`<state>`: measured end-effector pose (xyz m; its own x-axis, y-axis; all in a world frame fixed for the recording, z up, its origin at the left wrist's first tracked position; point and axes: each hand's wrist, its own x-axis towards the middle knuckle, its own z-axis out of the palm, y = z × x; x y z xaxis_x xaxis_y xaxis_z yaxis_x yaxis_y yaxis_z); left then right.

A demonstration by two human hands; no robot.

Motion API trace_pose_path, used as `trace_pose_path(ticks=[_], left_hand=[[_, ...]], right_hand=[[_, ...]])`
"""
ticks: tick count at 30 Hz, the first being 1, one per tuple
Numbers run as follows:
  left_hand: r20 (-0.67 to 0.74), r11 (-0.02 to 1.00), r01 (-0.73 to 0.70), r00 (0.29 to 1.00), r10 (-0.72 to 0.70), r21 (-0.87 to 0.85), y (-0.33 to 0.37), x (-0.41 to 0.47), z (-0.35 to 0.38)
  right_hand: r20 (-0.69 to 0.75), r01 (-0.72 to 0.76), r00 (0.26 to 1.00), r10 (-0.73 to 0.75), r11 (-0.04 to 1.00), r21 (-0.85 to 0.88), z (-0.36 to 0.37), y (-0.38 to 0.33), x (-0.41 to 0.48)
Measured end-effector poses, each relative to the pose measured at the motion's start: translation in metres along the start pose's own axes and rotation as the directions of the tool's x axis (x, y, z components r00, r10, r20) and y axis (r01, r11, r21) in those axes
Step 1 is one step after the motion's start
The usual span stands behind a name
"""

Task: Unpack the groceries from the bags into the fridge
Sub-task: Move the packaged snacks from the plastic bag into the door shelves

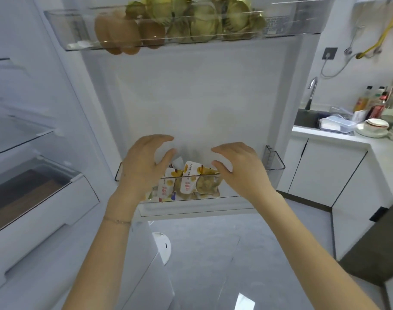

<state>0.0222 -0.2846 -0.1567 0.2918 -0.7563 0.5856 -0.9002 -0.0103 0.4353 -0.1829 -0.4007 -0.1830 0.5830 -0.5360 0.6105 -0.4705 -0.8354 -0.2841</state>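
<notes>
Two forearms rise from the bottom edge to mid-frame. The left hand [144, 164] and right hand [238, 167] are half-curled and hold nothing visible. They flank the snack packets [188, 184], which stand upright in the lower door bin [276, 166], directly between the hands and equally near each.

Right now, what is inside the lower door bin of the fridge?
Small snack packets with white and yellow labels are piled in the lower door bin. The left hand covers its left part and the right hand its right, so anything there is hidden.
</notes>
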Motion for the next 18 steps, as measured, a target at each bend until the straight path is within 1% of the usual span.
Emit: trace_pose_path(ticks=[2, 3, 7, 11, 15, 18], left_hand=[[-0.069, 0.991, -0.120, 0.990, 0.123, 0.051, 0.009, 0.005, 0.009], [-0.082, 0.983, -0.170, 0.981, 0.176, 0.071, 0.013, 0.008, 0.016], [-0.045, 0.950, -0.288, 0.954, 0.295, 0.119, 0.042, 0.013, 0.052], [-0.008, 0.912, -0.408, 0.913, 0.409, 0.052, 0.090, 0.013, 0.096], [-0.005, 0.833, -0.554, 0.833, 0.554, -0.006, 0.146, 0.014, 0.146], [-0.011, 0.788, -0.615, 0.788, 0.615, -0.029, 0.192, 0.017, 0.186]], right_hand=[[-0.057, -0.036, 0.998, 0.034, 0.999, -0.030, -0.008, 0.008, -0.010], [-0.082, -0.060, 0.995, 0.057, 0.997, -0.042, -0.014, 0.012, -0.016], [-0.169, -0.188, 0.971, 0.169, 0.977, -0.102, -0.044, 0.030, -0.047], [-0.161, -0.350, 0.932, 0.325, 0.922, -0.164, -0.073, 0.062, -0.085], [-0.140, -0.501, 0.865, 0.481, 0.837, -0.219, -0.109, 0.099, -0.126], [-0.111, -0.562, 0.825, 0.555, 0.783, -0.266, -0.137, 0.132, -0.155]])
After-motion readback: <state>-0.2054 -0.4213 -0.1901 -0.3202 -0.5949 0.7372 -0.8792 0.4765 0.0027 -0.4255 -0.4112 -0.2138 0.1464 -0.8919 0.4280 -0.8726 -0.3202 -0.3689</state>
